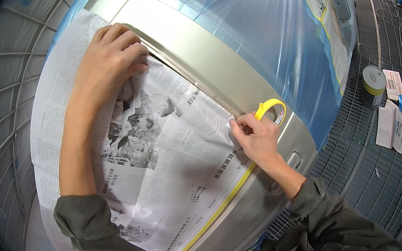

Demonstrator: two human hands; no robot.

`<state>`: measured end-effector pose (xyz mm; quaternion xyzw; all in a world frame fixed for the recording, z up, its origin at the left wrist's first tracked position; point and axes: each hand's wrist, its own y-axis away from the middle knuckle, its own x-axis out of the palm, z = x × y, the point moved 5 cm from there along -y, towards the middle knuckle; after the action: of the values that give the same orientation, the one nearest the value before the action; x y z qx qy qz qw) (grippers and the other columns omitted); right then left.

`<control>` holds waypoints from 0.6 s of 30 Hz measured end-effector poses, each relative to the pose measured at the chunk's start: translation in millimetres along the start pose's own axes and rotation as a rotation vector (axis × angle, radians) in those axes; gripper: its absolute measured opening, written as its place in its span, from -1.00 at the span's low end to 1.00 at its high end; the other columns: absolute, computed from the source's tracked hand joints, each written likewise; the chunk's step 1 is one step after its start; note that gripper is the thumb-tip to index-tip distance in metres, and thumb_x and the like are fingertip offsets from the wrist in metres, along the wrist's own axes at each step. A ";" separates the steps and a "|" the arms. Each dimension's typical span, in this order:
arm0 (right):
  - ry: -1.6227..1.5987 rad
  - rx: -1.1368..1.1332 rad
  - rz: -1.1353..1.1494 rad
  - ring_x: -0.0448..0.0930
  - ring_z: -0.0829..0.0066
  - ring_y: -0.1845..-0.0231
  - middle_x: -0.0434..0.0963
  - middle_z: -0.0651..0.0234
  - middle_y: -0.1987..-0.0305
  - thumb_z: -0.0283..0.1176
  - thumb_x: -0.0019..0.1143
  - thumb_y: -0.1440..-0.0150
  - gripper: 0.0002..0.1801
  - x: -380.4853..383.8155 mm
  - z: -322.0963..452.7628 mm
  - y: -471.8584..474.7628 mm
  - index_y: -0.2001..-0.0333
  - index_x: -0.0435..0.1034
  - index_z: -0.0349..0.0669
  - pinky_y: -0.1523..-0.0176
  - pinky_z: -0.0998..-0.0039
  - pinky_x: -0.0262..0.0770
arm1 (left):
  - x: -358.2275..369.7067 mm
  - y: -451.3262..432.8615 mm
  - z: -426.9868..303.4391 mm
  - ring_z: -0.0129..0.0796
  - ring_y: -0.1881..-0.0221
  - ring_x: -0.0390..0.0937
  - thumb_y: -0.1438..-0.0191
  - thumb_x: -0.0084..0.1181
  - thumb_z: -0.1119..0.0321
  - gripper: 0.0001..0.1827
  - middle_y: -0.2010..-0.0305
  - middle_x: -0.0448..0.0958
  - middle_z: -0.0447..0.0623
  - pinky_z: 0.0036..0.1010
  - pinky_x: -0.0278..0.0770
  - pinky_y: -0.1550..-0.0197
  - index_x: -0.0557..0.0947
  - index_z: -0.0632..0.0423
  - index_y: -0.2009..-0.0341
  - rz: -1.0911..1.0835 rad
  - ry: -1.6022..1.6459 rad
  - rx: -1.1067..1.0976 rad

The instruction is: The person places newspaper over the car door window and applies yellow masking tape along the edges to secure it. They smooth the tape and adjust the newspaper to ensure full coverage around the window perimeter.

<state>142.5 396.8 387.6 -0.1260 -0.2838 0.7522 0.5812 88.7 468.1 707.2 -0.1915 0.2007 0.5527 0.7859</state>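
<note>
A large sheet of newspaper (pixel 173 145) covers part of a pale metallic vehicle body panel (pixel 211 58). My left hand (pixel 113 53) is at the paper's upper edge by the window trim, fingers bent and thumb tucked in at the edge. Farther right along that edge, my right hand (pixel 258 133) pinches a crumpled bit of the paper. A roll of yellow masking tape (pixel 279 108) stands against the back of those right fingers, partly hidden by them. Yellow tape (pixel 213 214) runs along the newspaper's lower right border, onto the panel.
Blue translucent masking film (pixel 248 22) drapes the vehicle beyond the panel. A door handle (pixel 294 160) lies below my right wrist. On the grated floor (pixel 345 166) stand a metal can (pixel 373 82) and several papers (pixel 386 124), with a cable or hose (pixel 400 20) nearby. A ribbed wall (pixel 0 96) is close at left.
</note>
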 end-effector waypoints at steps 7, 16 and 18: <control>0.025 -0.020 0.033 0.56 0.43 0.60 0.58 0.40 0.54 -0.40 0.45 -0.07 -0.86 -1.8 1.5 0.5 0.45 0.57 -0.13 0.49 0.36 0.46 | 5.0 6.6 2.6 -0.24 -0.02 0.56 0.09 0.42 0.40 -0.84 0.25 0.66 -0.17 -0.24 0.49 -0.23 0.75 0.05 0.34 -0.053 0.050 -0.023; -0.064 0.052 0.016 0.53 0.48 0.62 0.54 0.43 0.59 -0.43 0.45 -0.08 -0.86 2.3 -8.3 2.3 0.45 0.56 -0.16 0.49 0.40 0.43 | 13.2 12.5 3.0 -0.24 0.02 0.58 0.07 0.42 0.39 -0.86 0.28 0.69 -0.18 -0.25 0.46 -0.20 0.79 0.02 0.34 -0.180 -0.027 -0.084; -0.083 0.086 0.014 0.54 0.51 0.61 0.53 0.44 0.61 -0.42 0.45 -0.08 -0.85 3.0 -10.2 2.4 0.45 0.57 -0.16 0.48 0.42 0.43 | 13.8 12.2 2.3 -0.24 0.01 0.57 0.06 0.42 0.39 -0.87 0.27 0.70 -0.19 -0.25 0.45 -0.20 0.79 0.01 0.34 -0.183 -0.056 -0.100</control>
<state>145.0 402.1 378.4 -0.0718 -0.2741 0.7723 0.5686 81.7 484.1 700.9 -0.2324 0.1328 0.4932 0.8277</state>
